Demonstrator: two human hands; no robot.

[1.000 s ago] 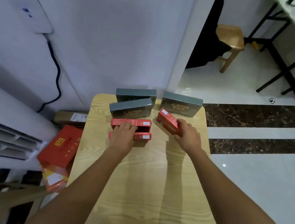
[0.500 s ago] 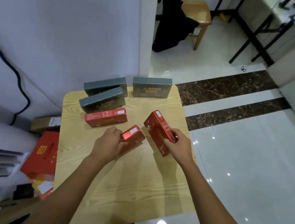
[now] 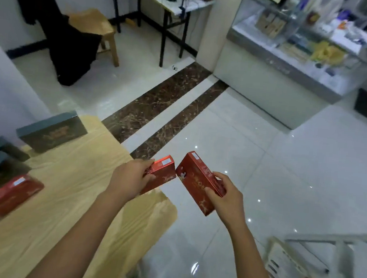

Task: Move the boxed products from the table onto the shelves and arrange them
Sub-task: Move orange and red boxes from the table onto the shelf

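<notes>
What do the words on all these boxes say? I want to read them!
Nothing here is sharp enough to read.
Left red box, gripped by the left hand: white sticker, blurred.
Right red box, gripped by the right hand: side print, too small.
Third red box, on the table: white sticker, blurred.
Grey-green box: gold lettering, blurred.
Printed sheet, lower right: blurred.

A small red cardboard box is gripped by the left hand at the right edge of the light wooden table. A longer red cardboard box is held tilted by the right hand over the white tiled floor, at three o'clock of the first, with the near corners just beside each other. A third red box is seen lying on the table at eight o'clock, with dark green flat boxes at ten o'clock. A glass display counter is seen at two o'clock.
</notes>
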